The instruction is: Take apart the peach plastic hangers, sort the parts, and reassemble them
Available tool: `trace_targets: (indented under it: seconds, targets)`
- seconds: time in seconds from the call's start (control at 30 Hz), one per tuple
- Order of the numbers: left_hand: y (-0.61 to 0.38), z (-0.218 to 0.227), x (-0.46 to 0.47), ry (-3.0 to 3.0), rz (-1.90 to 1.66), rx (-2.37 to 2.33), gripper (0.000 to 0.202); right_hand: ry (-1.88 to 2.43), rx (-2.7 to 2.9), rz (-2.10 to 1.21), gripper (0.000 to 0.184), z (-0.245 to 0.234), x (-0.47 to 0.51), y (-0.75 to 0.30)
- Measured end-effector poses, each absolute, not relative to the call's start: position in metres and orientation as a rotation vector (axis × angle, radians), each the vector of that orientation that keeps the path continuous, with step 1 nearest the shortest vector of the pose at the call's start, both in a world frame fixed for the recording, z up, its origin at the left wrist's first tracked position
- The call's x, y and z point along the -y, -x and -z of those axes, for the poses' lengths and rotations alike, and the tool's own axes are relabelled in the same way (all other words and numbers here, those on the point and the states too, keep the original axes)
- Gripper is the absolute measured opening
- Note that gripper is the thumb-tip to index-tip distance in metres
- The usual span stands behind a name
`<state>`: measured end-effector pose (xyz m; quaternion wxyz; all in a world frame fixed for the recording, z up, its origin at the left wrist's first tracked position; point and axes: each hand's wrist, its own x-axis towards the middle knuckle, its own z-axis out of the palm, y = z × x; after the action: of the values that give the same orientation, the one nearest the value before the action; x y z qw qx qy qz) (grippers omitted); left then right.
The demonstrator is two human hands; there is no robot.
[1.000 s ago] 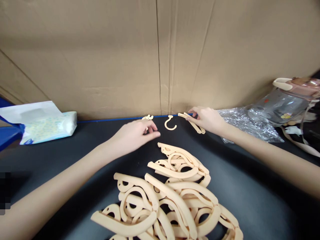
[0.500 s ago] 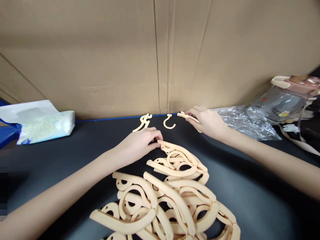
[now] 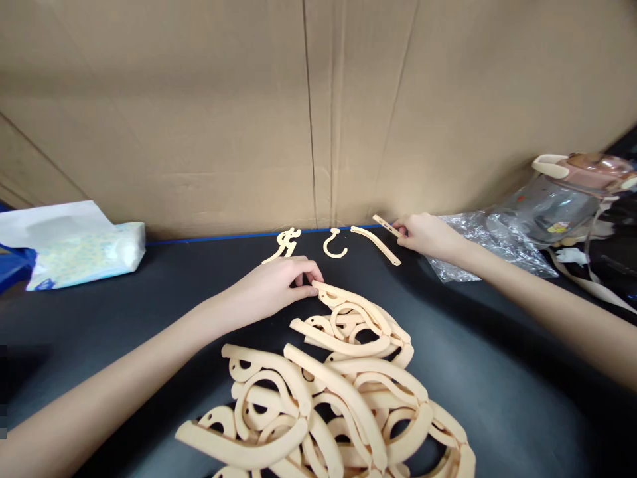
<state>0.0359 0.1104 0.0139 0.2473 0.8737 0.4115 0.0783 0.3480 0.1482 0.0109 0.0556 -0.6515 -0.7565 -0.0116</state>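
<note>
With thumb and fingers closed, my left hand (image 3: 284, 280) grips the tip of a beige folded plastic hanger (image 3: 365, 297) at the far end of a heap. My right hand (image 3: 428, 235) pinches a slim beige hanger arm (image 3: 383, 224), slotted side showing, near the table's back edge. Just left of it a second, curved hanger arm (image 3: 377, 243) lies on the black table. Beside that arm is a loose hanger hook (image 3: 343, 253). Several thin beige parts (image 3: 286, 240) lie together behind my left hand, partly covered by it.
A heap of folded hangers (image 3: 343, 398) spreads over the near middle of the black table (image 3: 507, 372). A tissue pack (image 3: 94, 255) lies at left. Crumpled clear plastic (image 3: 470, 242) and a strapped bottle (image 3: 562, 206) are at right. Cardboard (image 3: 199, 119) stands behind.
My right hand has moved right with one hanger arm, parting it from the other, which stays on the table. My left hand keeps its grip on the folded hanger.
</note>
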Motion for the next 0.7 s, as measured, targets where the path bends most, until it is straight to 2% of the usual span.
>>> trace_targets:
  seconds: [0.3,0.5,0.53,0.63,0.7]
  targets:
    - [-0.037,-0.004,-0.116,-2.286,-0.285,-1.068,0.022,1.651,2.024,-0.093,0.013,-0.01,-0.14,-0.361]
    - [-0.039,0.004,-0.115,-2.293,-0.389,-1.092,0.023,1.408,2.229,-0.16,0.019,0.01,-0.135,-0.375]
    - [-0.039,0.005,-0.115,-2.296,-0.41,-1.101,0.024,1.383,2.283,-0.185,0.024,0.012,-0.136,-0.377]
    - [-0.039,0.009,-0.115,-2.311,-0.457,-1.123,0.025,1.316,2.434,-0.254,0.057,0.012,-0.14,-0.38]
    - [-0.038,0.011,-0.116,-2.322,-0.475,-1.129,0.025,1.295,2.506,-0.287,0.072,0.011,-0.143,-0.38]
